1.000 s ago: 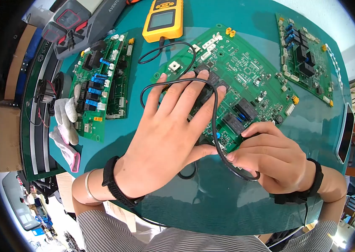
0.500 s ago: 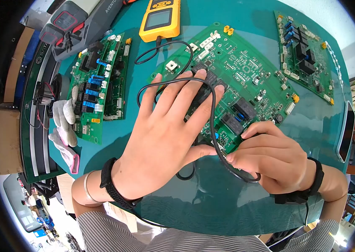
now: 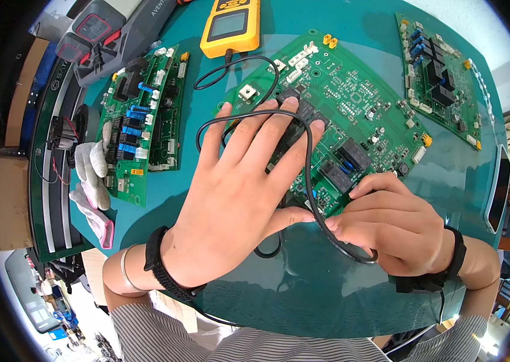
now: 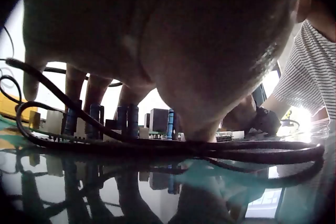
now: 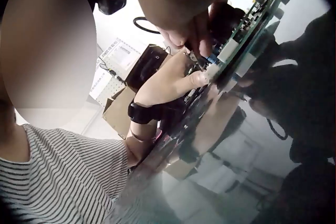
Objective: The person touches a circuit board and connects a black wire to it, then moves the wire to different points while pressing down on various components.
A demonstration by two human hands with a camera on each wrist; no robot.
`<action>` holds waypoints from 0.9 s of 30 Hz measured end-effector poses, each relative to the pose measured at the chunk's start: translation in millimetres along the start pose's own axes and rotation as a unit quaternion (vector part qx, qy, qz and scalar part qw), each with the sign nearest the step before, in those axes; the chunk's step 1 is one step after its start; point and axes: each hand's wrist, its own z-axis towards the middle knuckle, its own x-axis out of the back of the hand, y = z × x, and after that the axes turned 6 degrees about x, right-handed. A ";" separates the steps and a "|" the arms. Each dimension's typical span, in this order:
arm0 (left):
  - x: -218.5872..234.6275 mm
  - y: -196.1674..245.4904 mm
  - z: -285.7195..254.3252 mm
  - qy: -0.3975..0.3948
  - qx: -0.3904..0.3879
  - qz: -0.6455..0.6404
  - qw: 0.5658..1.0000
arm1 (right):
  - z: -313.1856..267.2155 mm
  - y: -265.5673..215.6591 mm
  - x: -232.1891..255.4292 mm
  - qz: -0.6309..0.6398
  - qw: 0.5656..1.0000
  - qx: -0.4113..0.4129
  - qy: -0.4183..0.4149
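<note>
In the head view my left hand [image 3: 237,181] lies spread over a green circuit board [image 3: 351,90], its straight fingers on the black relays [image 3: 306,111] and its thumb at the near edge. My right hand [image 3: 397,226] is at the board's near corner, thumb and fingers pinched together with the black cable [image 3: 310,175] running under them. What sits between the fingertips is hidden; I cannot tell its shape. The cable comes from a yellow handheld meter [image 3: 231,27] and loops over the left fingers. The right wrist view shows the right fingertips beside a white connector [image 5: 212,70] on the board's edge.
Two more boards stand at left [image 3: 131,127], with grey work gloves [image 3: 92,175] in front. Another board [image 3: 439,81] lies at the far right, near a phone [image 3: 496,190]. A grey and red tool case [image 3: 122,36] is at the back left.
Little differs. The right hand and the cable loop by it have shifted slightly to the right, along with the board's right corner. The left hand stays in place on the board.
</note>
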 end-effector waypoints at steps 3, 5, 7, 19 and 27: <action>0.7 0.0 0.3 -0.001 0.000 -0.004 1.000 | 2.2 -0.7 1.1 -0.015 1.000 0.008 -0.009; 0.2 -0.3 0.3 -0.002 0.001 -0.004 1.000 | 2.3 -1.8 0.3 -0.021 1.000 0.005 -0.007; -1.0 -1.0 0.2 0.007 -0.005 0.003 1.000 | 2.2 -2.3 0.2 -0.026 1.000 0.001 -0.005; 0.2 6.1 -2.4 -0.017 0.008 0.003 1.000 | 0.2 -1.9 -2.3 -0.033 0.999 -0.005 -0.009; -0.4 2.3 -1.6 -0.011 0.000 -0.021 1.000 | 0.2 -1.0 -2.4 -0.031 1.000 0.002 -0.005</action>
